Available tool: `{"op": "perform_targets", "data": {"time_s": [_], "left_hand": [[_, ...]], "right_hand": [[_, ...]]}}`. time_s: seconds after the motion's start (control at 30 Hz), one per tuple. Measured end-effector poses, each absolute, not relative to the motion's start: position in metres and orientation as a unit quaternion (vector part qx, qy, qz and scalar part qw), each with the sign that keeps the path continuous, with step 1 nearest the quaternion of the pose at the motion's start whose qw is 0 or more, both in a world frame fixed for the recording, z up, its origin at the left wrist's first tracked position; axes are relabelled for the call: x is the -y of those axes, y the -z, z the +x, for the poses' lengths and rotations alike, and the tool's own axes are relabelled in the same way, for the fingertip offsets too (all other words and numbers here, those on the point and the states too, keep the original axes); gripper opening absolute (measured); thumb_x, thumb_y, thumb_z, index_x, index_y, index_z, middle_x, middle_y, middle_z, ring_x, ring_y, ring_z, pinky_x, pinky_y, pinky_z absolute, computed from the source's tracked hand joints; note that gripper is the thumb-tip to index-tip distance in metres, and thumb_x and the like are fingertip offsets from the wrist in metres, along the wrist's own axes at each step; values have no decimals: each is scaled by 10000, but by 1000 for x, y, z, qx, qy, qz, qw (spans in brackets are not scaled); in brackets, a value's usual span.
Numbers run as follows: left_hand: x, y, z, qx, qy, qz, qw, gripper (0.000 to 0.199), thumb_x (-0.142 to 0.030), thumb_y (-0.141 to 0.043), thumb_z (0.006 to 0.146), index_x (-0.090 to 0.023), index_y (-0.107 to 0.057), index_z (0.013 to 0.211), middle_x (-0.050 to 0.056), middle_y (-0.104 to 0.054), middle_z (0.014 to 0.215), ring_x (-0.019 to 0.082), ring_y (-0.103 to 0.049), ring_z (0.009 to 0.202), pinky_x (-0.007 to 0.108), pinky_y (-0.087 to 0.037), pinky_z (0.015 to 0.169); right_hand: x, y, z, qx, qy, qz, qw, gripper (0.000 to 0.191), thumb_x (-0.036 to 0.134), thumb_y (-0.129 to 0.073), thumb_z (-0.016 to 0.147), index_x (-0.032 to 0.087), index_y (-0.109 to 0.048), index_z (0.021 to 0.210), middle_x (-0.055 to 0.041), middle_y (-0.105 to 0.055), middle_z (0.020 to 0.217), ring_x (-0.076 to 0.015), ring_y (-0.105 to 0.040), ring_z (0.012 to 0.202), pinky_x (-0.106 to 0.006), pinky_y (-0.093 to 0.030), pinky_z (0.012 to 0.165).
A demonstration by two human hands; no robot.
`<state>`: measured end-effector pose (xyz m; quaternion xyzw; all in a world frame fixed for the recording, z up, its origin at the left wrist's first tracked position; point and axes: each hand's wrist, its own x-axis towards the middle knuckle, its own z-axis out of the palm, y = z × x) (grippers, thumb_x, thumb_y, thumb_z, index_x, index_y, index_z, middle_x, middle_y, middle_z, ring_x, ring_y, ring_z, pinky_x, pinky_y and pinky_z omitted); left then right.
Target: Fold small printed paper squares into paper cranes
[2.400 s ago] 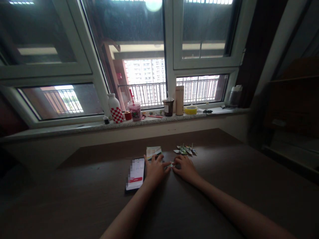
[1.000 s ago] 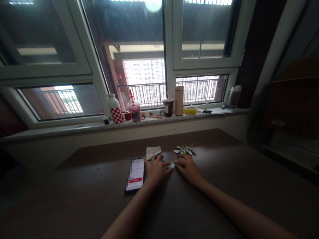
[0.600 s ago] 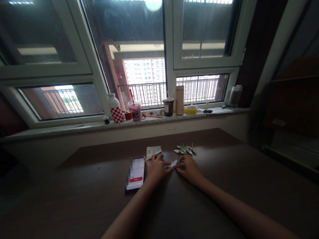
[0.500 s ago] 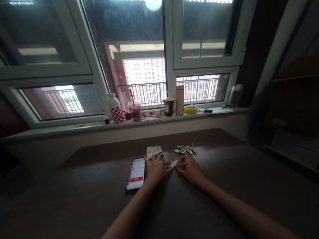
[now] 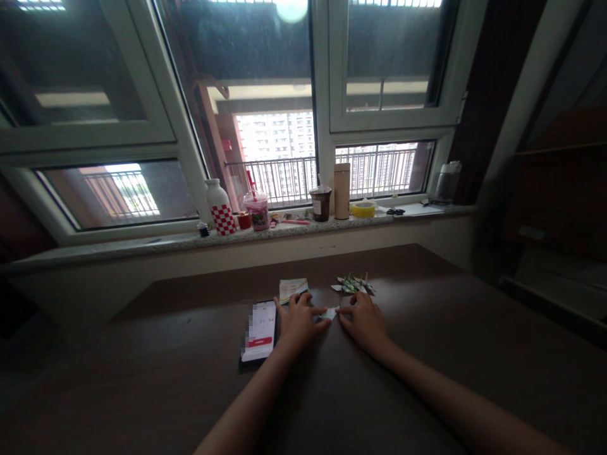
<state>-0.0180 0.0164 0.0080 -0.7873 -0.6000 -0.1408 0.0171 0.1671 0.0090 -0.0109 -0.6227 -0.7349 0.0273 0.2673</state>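
A small piece of printed paper (image 5: 329,313) lies on the brown table between my hands. The thumb and index finger of my left hand (image 5: 300,320) pinch its left side, while the other fingers rest near a stack of printed paper sheets (image 5: 293,289). At the paper's right corner, the fingertips of my right hand (image 5: 366,321) are closed together, partly hiding that edge. Just beyond the right hand sits a pile of small folded papers (image 5: 353,284), white and green. A phone (image 5: 260,332) with a lit screen lies left of my left hand.
Along the windowsill (image 5: 289,229) stand a checkered bottle (image 5: 220,208), a pink drink cup (image 5: 257,208), a dark drink cup (image 5: 321,203), a tan flask (image 5: 342,191) and a yellow tape roll (image 5: 363,209). The table (image 5: 156,354) ends short of the sill wall.
My right hand has shifted slightly at the paper's right end, its fingertips a little farther up and right. The paper's shape looks slightly different. My left hand stays almost in place.
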Motion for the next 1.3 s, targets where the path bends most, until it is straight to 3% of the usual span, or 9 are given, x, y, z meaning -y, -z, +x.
{"op": "perform_targets", "data": {"time_s": [0.4, 0.67, 0.87, 1.03, 1.3], "left_hand": [[-15, -9, -18, 606, 133, -784, 13, 333, -639, -568, 802, -509, -684, 1087, -10, -542, 1378, 359, -360, 1326, 800, -4, 1041], [-11, -13, -15, 622, 128, -772, -6, 346, -617, -578, 810, -495, -677, 1118, -7, -517, 1411, 362, -327, 1352, 763, 33, 1068], [-12, -8, -16, 613, 145, -776, -14, 337, -610, -572, 818, -486, -686, 1110, 3, -529, 1401, 372, -327, 1344, 782, 45, 1049], [-14, -4, -19, 608, 141, -781, -9, 299, -587, -540, 853, -514, -669, 1112, -19, -519, 1407, 355, -316, 1358, 800, 41, 1031], [-17, -2, -21, 610, 131, -781, 15, 276, -587, -537, 854, -555, -653, 1102, -22, -487, 1441, 375, -279, 1388, 830, 29, 997]], "right_hand": [[-19, 15, 176, 714, -10, -649, 263, 227, 338, -590, 871, 311, -768, 1008, -128, -579, 1058, -301, -501, 1074, -411, -458, 854], [-27, 19, 179, 726, -33, -599, 336, 241, 248, -588, 852, 251, -755, 1026, -109, -561, 1133, -255, -508, 1103, -385, -436, 961], [-35, 21, 175, 727, -40, -619, 292, 192, 347, -600, 863, 248, -763, 880, -95, -593, 1026, -251, -539, 1031, -381, -442, 911], [-37, 20, 169, 715, -27, -642, 276, 187, 376, -613, 847, 241, -736, 811, -88, -598, 1043, -270, -514, 1094, -381, -428, 889], [-34, 17, 166, 715, -38, -654, 244, 177, 383, -620, 821, 245, -681, 913, -81, -568, 1075, -273, -490, 1108, -408, -383, 903]]}}
